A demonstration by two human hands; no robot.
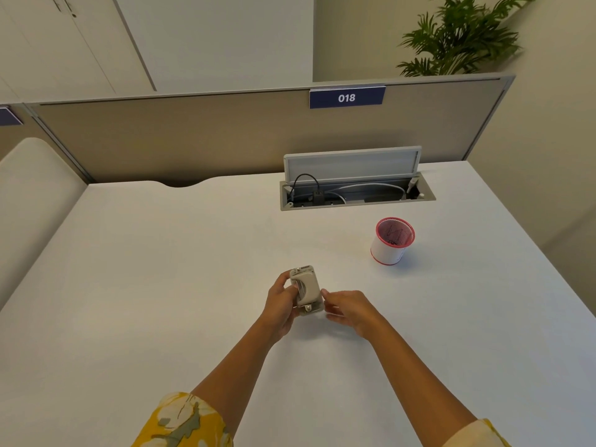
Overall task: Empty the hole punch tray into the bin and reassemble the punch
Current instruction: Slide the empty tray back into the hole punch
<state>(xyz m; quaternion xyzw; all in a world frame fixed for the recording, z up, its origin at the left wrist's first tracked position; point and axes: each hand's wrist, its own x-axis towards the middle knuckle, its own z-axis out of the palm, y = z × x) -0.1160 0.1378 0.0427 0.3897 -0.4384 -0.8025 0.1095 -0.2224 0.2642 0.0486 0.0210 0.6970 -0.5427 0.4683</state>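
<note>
A small beige hole punch (305,290) stands on the white desk (161,285) near the middle front. My left hand (281,304) grips its left side with the fingers wrapped around it. From the right, my right hand (350,309) touches the punch's lower right edge with its fingertips. A small round bin (392,241), white with a red rim and mesh inside, stands upright to the back right, well apart from both hands. I cannot tell whether the punch's tray is attached.
An open cable hatch (354,191) with its lid raised sits in the desk behind the bin. A beige partition (225,137) with a "018" label closes off the back. A plant (458,37) stands beyond it.
</note>
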